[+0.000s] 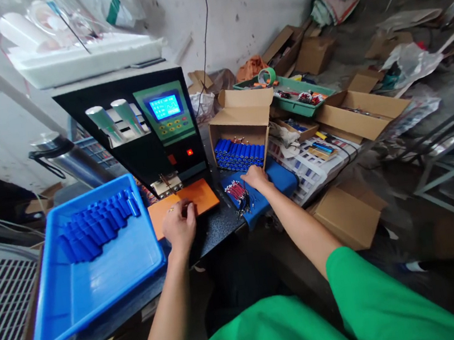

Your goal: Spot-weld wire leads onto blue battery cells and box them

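Observation:
My left hand point(179, 224) rests at the orange board point(200, 195) in front of the black spot-welder-like machine point(151, 113), fingers curled; whatever they hold is too small to make out. At the front of an open cardboard box point(240, 116) of blue cylinders point(239, 152) is my right hand point(255, 177), its fingers drawn together. What those fingers grip, if anything, is hidden. Just left of it, a bunch of small red and black wires point(239, 193) lies on a blue cloth point(283, 180). More blue cylinders point(95, 225) lie in the blue tray point(152, 237) at the left.
A steel flask point(73, 158) stands behind the blue tray. White foam and plastic point(85, 60) sit on top of the machine. Beyond the box are a green tray point(306, 107) and an open carton point(378, 106). Another carton point(345, 215) is low at the right.

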A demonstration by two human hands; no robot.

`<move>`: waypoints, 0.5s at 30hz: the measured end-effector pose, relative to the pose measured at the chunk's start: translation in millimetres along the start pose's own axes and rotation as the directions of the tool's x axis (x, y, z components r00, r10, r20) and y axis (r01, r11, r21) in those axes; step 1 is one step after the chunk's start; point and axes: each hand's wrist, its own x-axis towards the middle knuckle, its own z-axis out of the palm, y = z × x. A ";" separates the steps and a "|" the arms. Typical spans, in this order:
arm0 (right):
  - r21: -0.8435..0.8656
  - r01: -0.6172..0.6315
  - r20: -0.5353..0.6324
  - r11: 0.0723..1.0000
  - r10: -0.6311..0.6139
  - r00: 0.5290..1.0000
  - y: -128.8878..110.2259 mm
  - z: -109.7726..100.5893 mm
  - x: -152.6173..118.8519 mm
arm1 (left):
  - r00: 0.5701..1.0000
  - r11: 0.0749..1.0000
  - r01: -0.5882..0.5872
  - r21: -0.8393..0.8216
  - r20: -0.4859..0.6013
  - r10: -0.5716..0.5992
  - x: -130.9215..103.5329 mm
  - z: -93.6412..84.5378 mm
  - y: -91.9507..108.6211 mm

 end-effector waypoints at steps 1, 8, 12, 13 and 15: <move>0.009 -0.020 -0.002 1.000 0.020 1.000 -2.4 0.9 1.6 | 1.000 1.000 -0.001 -0.005 0.002 0.001 -0.1 -0.2 -0.1; 0.534 -0.004 -0.054 0.845 0.039 0.998 8.5 12.1 9.6 | 1.000 1.000 -0.005 -0.021 0.000 0.005 -0.1 -2.0 -0.1; 0.896 0.040 -0.071 0.441 0.054 0.996 9.3 8.3 1.7 | 1.000 1.000 -0.001 -0.024 0.015 0.001 0.3 -3.0 0.3; 0.930 0.063 -0.088 0.361 0.053 0.995 7.1 4.7 -1.1 | 1.000 1.000 0.002 -0.026 0.015 -0.001 0.4 -3.1 0.2; 0.960 0.122 -0.135 0.251 0.037 0.990 1.2 -4.3 -6.8 | 1.000 0.999 -0.002 -0.041 0.010 0.003 0.7 -3.0 -0.6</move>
